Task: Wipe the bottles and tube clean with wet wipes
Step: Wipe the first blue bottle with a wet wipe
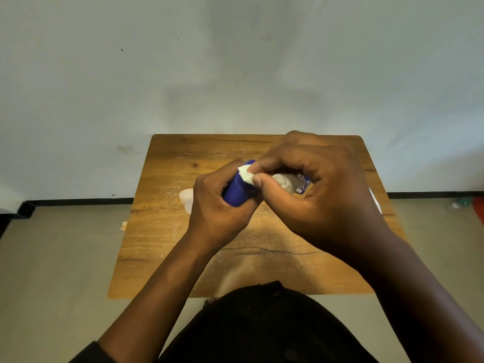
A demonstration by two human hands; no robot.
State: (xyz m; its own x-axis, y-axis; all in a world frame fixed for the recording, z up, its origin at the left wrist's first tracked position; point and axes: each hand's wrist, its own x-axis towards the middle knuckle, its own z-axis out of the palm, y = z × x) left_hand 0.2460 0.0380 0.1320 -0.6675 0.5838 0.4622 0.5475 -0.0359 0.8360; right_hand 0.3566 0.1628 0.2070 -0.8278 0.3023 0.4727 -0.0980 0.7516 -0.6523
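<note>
My left hand (218,205) grips a blue bottle (237,191) above the middle of the wooden table (162,231); its fingers hide most of the body. My right hand (322,189) is curled against the bottle's right side and pinches a white wet wipe (246,175) between thumb and forefinger, pressed on the bottle. More of the crumpled wipe (284,180) shows inside the palm. A pale bottle (186,199) lies on the table left of my left hand, partly hidden.
A packet with blue print (303,186) peeks out behind my right hand. A white strip (375,201) lies near the table's right edge. A small orange scrap (123,226) sits by the left edge. The table stands against a pale wall; floor surrounds it.
</note>
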